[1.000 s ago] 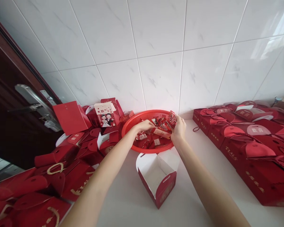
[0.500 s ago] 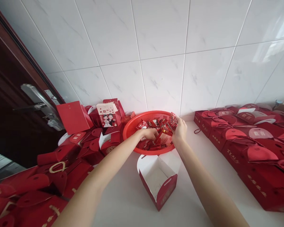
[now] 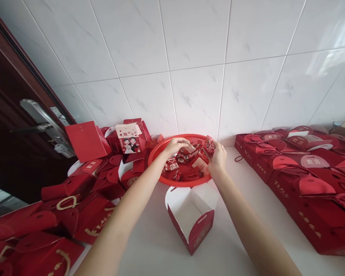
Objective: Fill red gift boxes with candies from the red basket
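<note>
My right hand [image 3: 218, 155] is closed around red-wrapped candy [image 3: 209, 143] at the right rim of a red plastic basket [image 3: 153, 160]. Its fingertips are partly hidden by the wrapper. Over the basket's left and back part, my left hand [image 3: 178, 147] is open, its fingers reaching right above the loose candies [image 3: 186, 156]; I see nothing clearly gripped in it. Red and patterned wrapped pieces fill the basket, among them a patterned packet [image 3: 171, 165]. In front of the basket stands an open red box [image 3: 202, 230] with a white, empty inside.
Red gift boxes [image 3: 94, 214] crowd the left side, with a printed couple box [image 3: 130, 143] standing among them. Rows of closed red boxes [image 3: 293, 203] with cords line the right. A tiled wall [image 3: 195, 99] rises behind; a door handle [image 3: 43, 119] is at left.
My left hand has lifted from among the candies and shifted slightly left and back. Candies in the basket have been rearranged. My right hand still holds its candy at the rim.
</note>
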The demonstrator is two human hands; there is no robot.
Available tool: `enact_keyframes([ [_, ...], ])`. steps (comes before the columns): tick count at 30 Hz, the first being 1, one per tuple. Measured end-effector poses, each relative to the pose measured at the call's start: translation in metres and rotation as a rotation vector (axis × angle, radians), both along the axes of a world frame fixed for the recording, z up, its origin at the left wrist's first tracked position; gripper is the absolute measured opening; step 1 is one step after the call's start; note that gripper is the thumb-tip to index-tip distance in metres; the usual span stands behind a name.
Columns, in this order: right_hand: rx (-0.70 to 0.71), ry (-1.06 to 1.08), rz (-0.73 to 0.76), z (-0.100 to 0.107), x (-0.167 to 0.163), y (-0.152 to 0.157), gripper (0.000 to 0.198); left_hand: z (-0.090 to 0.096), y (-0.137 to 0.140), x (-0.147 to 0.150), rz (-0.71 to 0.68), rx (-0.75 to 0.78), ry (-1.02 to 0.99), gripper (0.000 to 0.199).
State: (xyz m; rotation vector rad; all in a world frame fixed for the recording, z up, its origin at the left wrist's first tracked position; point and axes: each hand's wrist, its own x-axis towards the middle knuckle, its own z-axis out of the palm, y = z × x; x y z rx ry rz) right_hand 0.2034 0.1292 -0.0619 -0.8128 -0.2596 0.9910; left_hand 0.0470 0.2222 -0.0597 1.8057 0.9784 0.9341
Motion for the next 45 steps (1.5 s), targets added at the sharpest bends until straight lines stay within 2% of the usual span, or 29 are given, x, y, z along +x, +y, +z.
enact_keyframes([
  [2,0.000,-0.002,0.004,0.001,0.000,0.000,0.005,-0.001,0.000,0.000,0.024,-0.006,0.069,0.010],
  [6,0.013,0.007,0.009,0.000,0.000,0.000,0.006,-0.001,0.001,-0.001,0.074,0.037,0.283,0.023],
  [9,0.010,0.001,0.005,0.000,0.000,0.000,0.008,0.001,-0.001,-0.004,0.102,0.092,0.693,0.036],
  [12,0.013,0.010,0.010,0.001,0.000,0.000,0.010,0.005,-0.006,-0.014,0.149,0.073,1.066,0.034],
  [15,0.005,0.032,0.019,0.002,-0.001,0.000,0.010,0.006,-0.013,-0.025,0.197,0.009,1.233,0.024],
  [19,-0.006,0.040,0.036,0.003,-0.001,0.000,0.009,0.001,-0.016,-0.030,0.176,-0.067,1.370,0.037],
  [21,-0.006,0.046,0.031,0.002,-0.001,0.000,0.009,-0.004,-0.013,-0.029,0.140,-0.108,1.369,0.045],
  [23,-0.004,0.055,0.028,0.001,-0.001,0.001,0.008,-0.008,-0.009,-0.029,0.121,-0.126,1.309,0.044],
  [27,0.009,0.082,0.059,0.000,-0.001,0.004,0.008,-0.014,-0.003,-0.031,0.133,-0.049,1.064,0.012],
  [28,0.018,0.088,0.077,0.000,-0.001,0.004,0.007,-0.014,-0.003,-0.031,0.131,-0.025,0.986,0.010],
  [32,0.032,0.142,0.169,0.003,0.000,0.003,0.002,-0.010,-0.002,-0.029,0.085,0.028,0.706,0.028],
  [37,0.029,0.189,0.236,0.006,0.001,0.002,0.003,-0.005,-0.003,-0.030,0.075,0.006,0.363,0.028],
  [41,0.025,0.169,0.223,0.004,0.002,0.002,0.002,-0.007,-0.002,-0.033,0.082,0.020,0.391,0.029],
  [45,0.032,0.104,0.110,0.000,0.002,0.004,0.009,-0.012,0.007,-0.034,0.135,0.030,0.483,0.023],
])
